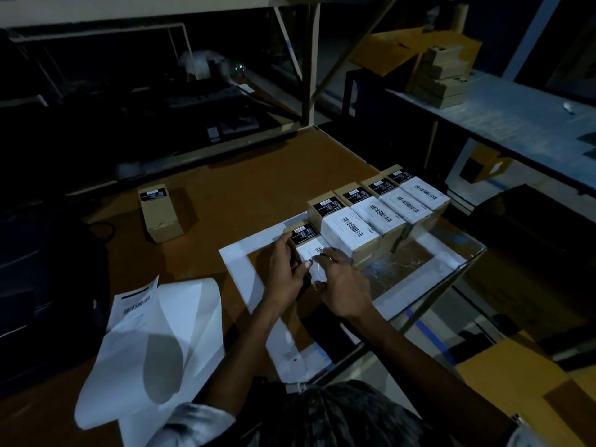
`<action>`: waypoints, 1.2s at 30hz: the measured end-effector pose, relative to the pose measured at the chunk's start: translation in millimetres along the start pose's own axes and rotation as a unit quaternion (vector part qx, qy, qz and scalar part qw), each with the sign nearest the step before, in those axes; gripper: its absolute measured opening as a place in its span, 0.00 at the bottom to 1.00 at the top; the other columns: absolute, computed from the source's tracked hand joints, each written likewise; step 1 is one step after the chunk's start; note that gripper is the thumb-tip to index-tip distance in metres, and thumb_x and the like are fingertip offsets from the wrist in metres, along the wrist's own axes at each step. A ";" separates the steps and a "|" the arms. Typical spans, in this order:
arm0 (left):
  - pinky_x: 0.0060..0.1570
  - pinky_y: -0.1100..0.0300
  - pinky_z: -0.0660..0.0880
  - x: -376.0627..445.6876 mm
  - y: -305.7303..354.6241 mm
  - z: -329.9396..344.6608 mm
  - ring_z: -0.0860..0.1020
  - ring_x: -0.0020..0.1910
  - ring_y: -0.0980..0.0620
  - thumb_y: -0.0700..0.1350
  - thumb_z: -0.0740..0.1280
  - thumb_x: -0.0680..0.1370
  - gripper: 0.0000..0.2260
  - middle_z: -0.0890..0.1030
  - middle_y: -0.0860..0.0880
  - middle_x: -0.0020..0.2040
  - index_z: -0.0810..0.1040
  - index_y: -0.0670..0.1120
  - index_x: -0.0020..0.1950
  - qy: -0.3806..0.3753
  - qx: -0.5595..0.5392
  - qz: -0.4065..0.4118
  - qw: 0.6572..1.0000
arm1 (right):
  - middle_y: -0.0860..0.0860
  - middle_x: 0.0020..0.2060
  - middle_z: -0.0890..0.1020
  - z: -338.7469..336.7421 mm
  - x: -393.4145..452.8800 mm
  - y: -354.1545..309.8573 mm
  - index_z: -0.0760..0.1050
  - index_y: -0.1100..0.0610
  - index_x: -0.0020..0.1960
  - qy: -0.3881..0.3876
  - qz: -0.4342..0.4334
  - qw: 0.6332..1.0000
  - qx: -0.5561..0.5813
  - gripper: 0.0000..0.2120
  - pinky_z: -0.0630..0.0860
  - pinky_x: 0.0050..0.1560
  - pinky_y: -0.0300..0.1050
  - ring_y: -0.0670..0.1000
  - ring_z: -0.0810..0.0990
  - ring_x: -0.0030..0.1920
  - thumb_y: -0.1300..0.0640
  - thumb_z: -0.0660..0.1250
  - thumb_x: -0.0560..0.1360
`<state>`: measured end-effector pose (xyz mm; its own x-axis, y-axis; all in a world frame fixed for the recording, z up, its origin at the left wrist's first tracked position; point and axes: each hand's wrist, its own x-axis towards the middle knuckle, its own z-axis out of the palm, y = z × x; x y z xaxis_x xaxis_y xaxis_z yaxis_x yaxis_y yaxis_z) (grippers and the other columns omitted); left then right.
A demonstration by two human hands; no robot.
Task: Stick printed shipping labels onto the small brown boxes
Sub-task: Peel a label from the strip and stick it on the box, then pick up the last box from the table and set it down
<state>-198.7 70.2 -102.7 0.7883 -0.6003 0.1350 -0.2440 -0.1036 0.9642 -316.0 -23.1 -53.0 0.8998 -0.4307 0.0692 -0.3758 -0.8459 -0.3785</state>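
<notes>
A small brown box (303, 232) with a black sticker lies at the near end of a row of several labelled boxes (374, 217). A white shipping label (314, 253) lies on its top. My left hand (285, 269) holds the box's left side, thumb on the label. My right hand (343, 285) lies flat on the label's right part, fingers straight and pressing. Both hands hide the near half of the box. Another small brown box (159, 214) without a white label stands alone at the left.
White backing sheets (154, 346) with one printed label (135, 301) at their top lie at the near left of the brown table (258, 182). A white frame (245, 275) marks the work area. More boxes (443, 77) are stacked on a shelf at the right.
</notes>
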 end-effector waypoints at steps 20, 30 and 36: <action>0.59 0.54 0.79 -18.8 17.4 -183.8 0.79 0.61 0.50 0.38 0.69 0.79 0.20 0.79 0.48 0.62 0.71 0.47 0.70 0.207 -0.149 -0.131 0.958 | 0.56 0.64 0.79 52.2 78.5 -115.7 0.66 0.54 0.75 -0.001 -0.069 0.985 0.161 0.27 0.76 0.55 0.48 0.59 0.79 0.61 0.54 0.69 0.78; 0.63 0.54 0.74 70.1 -5.0 -242.0 0.73 0.66 0.48 0.36 0.69 0.78 0.28 0.73 0.45 0.68 0.62 0.44 0.76 0.415 -0.053 -0.213 0.883 | 0.52 0.72 0.73 92.9 181.5 -194.6 0.63 0.55 0.78 -0.170 0.038 0.915 0.364 0.27 0.67 0.72 0.44 0.53 0.69 0.73 0.65 0.64 0.81; 0.53 0.55 0.75 106.8 -32.7 -255.5 0.79 0.60 0.40 0.46 0.62 0.83 0.16 0.80 0.38 0.62 0.75 0.38 0.66 0.350 -0.002 -0.306 0.885 | 0.52 0.73 0.71 106.2 218.8 -219.5 0.65 0.57 0.77 -0.219 0.042 0.892 0.394 0.23 0.67 0.72 0.44 0.52 0.68 0.73 0.66 0.58 0.83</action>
<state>37.8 212.1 -61.5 0.9296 0.2065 -0.3053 0.3501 -0.2354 0.9067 -13.1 101.8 -52.8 0.9411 -0.1721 -0.2912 -0.3284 -0.2587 -0.9084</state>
